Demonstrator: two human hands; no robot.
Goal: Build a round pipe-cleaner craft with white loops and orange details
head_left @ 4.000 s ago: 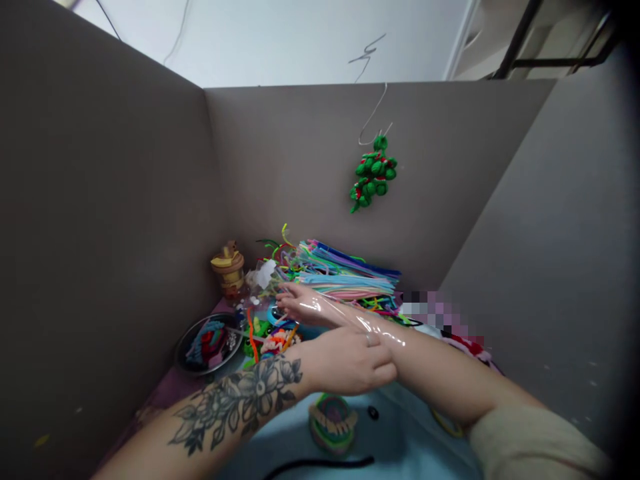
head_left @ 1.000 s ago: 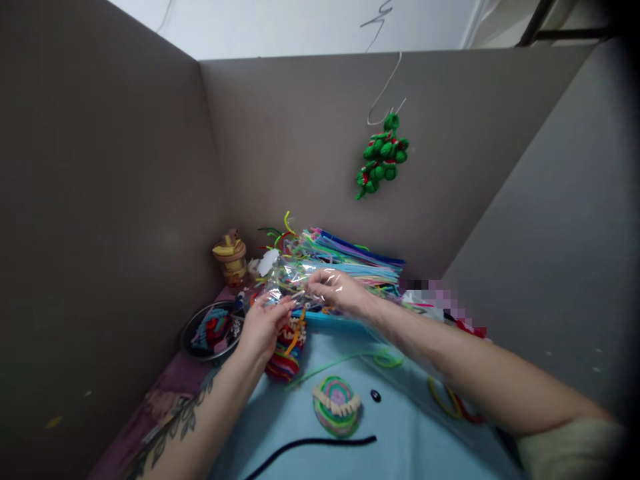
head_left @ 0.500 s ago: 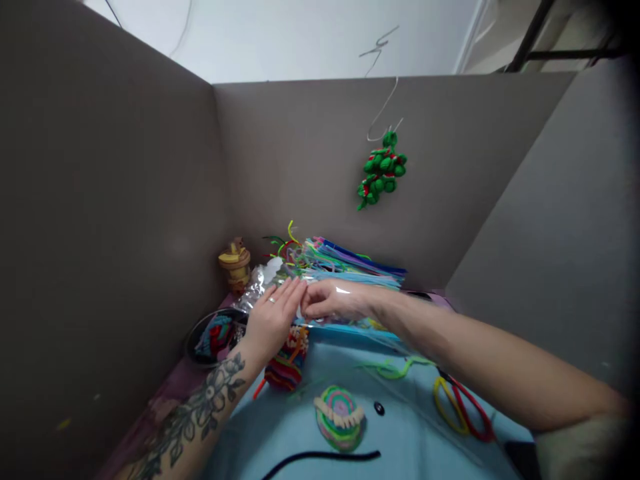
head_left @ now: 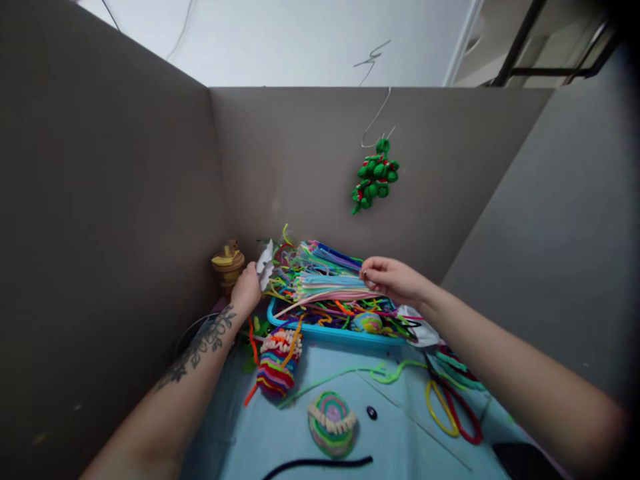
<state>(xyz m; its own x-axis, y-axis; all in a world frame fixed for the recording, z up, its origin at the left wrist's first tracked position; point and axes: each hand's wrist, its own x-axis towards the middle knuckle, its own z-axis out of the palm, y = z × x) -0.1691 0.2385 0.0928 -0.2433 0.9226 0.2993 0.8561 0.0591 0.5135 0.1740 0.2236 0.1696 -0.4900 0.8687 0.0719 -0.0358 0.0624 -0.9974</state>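
The right hand (head_left: 393, 279) pinches the far end of the pipe cleaner bundle (head_left: 330, 283), which lies lengthwise left to right over the blue tray (head_left: 325, 331) at the table's back edge. The left hand (head_left: 247, 289) grips the bundle's clear wrapper (head_left: 265, 264) at the left end.

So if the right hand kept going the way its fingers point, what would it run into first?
The right hand points left over the blue tray. It would likely meet the bundle of pipe cleaners at its fingertips first, with the left hand beyond that; depth is uncertain.
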